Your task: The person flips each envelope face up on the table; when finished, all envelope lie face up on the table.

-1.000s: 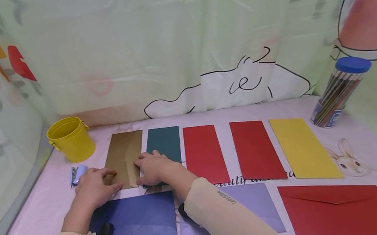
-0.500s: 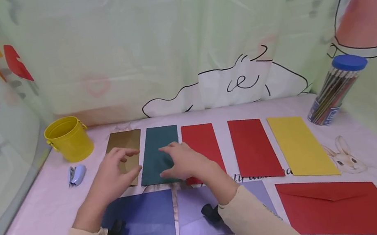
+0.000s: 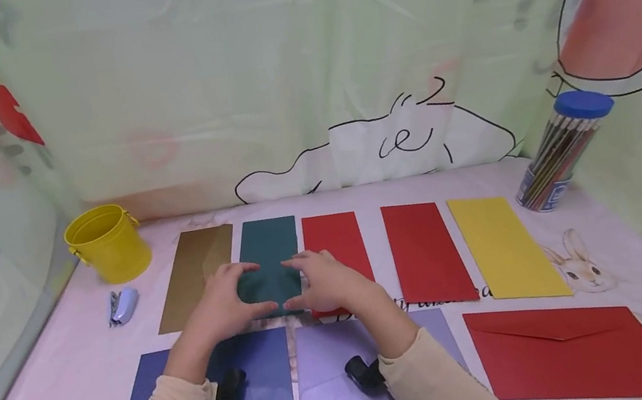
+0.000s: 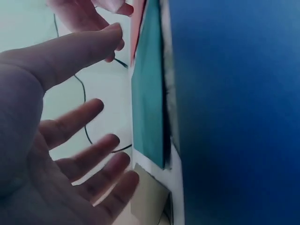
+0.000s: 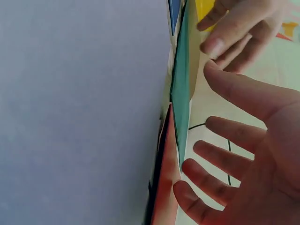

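In the head view a dark green envelope (image 3: pixel 267 241) lies flat in the back row between a brown envelope (image 3: pixel 194 263) and a red envelope (image 3: pixel 333 237). Over its left edge hovers my left hand (image 3: pixel 221 309), fingers spread and holding nothing. Facing it, my right hand (image 3: pixel 335 286) is over the green envelope's right edge and overlaps the red one, also with nothing in it. Both thumbs point inward near the green envelope's front end. The left wrist view shows the left fingers (image 4: pixel 89 159) apart from one another; the right fingers (image 5: pixel 220 164) look alike in the right wrist view.
Another red envelope (image 3: pixel 428 253) and a yellow envelope (image 3: pixel 507 246) continue the back row. Blue (image 3: pixel 262 380), lavender (image 3: pixel 320 370) and large red (image 3: pixel 576 355) envelopes lie in front. A yellow bucket (image 3: pixel 113 252), a small stapler (image 3: pixel 124 306) and a pencil jar (image 3: pixel 562 152) stand behind.
Both hands have left the brown envelope and moved right to the green one. The left hand shifted last, uncovering more of the brown envelope. The envelopes stay in their row.
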`<move>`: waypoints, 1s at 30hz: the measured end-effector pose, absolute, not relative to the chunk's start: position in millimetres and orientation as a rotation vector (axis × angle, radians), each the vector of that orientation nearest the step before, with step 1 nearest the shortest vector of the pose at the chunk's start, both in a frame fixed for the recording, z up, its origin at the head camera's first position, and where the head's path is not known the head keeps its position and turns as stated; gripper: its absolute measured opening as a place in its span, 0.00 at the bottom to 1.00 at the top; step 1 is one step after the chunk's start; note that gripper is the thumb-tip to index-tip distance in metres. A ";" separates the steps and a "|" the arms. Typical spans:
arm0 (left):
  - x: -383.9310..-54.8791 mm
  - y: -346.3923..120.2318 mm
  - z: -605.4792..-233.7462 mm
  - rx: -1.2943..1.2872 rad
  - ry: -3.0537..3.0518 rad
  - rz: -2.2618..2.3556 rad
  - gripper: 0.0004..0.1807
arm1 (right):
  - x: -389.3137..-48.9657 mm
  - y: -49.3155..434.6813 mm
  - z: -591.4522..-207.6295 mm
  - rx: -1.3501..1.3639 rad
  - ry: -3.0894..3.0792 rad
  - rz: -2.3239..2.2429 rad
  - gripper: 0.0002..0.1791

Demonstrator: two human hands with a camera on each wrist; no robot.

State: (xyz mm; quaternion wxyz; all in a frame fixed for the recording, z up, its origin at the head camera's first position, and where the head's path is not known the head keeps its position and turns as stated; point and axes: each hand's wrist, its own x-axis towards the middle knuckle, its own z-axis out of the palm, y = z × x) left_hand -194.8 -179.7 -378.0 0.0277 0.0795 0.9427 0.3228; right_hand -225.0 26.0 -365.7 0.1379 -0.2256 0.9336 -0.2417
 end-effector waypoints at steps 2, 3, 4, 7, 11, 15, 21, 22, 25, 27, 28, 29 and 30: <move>-194.2 -178.9 -381.4 0.233 2.917 0.946 0.40 | -223.8 25.6 -366.3 -0.658 2.701 -0.673 0.41; -194.0 -178.8 -382.9 0.234 2.922 0.911 0.41 | -223.1 25.7 -366.5 -0.659 2.699 -0.665 0.41; -193.7 -178.9 -383.9 0.231 2.924 0.880 0.42 | -222.4 25.8 -366.7 -0.666 2.698 -0.657 0.40; -192.9 -179.7 -385.9 0.230 2.924 0.801 0.44 | -220.9 26.1 -367.1 -0.683 2.702 -0.637 0.39; -192.0 -181.3 -386.0 0.242 2.928 0.763 0.45 | -221.3 25.7 -367.8 -0.705 2.709 -0.624 0.35; -191.5 -182.3 -385.6 0.269 2.935 0.748 0.44 | -222.2 25.9 -368.3 -0.702 2.712 -0.607 0.34; -191.5 -181.1 -382.3 0.364 2.966 0.539 0.37 | -223.1 27.0 -368.8 -0.693 2.721 -0.569 0.37; -191.5 -180.7 -381.9 0.390 2.972 0.477 0.36 | -223.2 27.2 -368.9 -0.689 2.719 -0.565 0.38; -190.9 -179.3 -380.5 0.477 2.978 0.307 0.35 | -223.0 29.0 -368.9 -0.675 2.711 -0.567 0.38; -190.1 -178.1 -380.1 0.527 2.976 0.258 0.32 | -223.2 31.2 -368.6 -0.667 2.697 -0.585 0.38; -190.0 -178.1 -380.1 0.559 2.980 0.244 0.30 | -223.6 32.2 -368.2 -0.665 2.688 -0.601 0.37; -190.0 -178.1 -380.1 0.592 2.986 0.243 0.28 | -224.3 33.5 -367.7 -0.659 2.680 -0.623 0.37; -190.2 -178.0 -380.1 0.629 3.002 0.256 0.24 | -225.3 34.7 -367.0 -0.650 2.673 -0.649 0.38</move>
